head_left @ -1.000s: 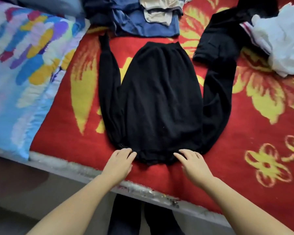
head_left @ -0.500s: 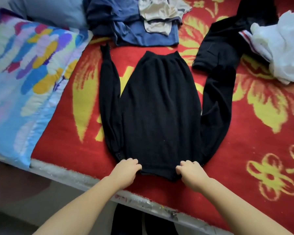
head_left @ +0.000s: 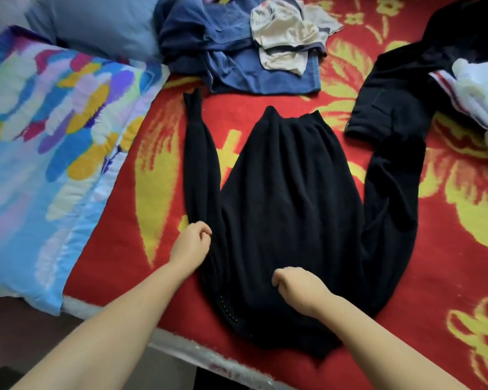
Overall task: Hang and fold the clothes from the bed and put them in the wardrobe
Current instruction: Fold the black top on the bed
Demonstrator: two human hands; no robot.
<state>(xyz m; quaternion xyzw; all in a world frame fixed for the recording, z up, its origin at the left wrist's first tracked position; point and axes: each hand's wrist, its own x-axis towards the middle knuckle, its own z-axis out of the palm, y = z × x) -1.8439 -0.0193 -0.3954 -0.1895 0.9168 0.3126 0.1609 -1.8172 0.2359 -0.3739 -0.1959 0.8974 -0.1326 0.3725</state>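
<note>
A black sweater (head_left: 288, 209) lies flat on the red flowered blanket (head_left: 448, 277), its near end at the bed's edge and both sleeves stretched away from me. My left hand (head_left: 193, 243) is curled at the base of the left sleeve (head_left: 199, 164) and pinches the fabric there. Over the lower middle of the sweater's body sits my right hand (head_left: 296, 282), fingers curled into the knit. The right sleeve (head_left: 392, 198) runs up to a black garment (head_left: 400, 88).
A pile of blue clothes (head_left: 231, 71) with a cream garment (head_left: 285, 43) on top lies beyond the sweater. A white garment (head_left: 479, 88) is at the far right. A colourful quilt (head_left: 54, 136) and a grey-blue pillow (head_left: 96, 26) lie on the left. The bed edge (head_left: 209, 358) runs below my arms.
Both hands left the sweater's near edge and moved forward. The left went to the base of the left sleeve, the right onto the body.
</note>
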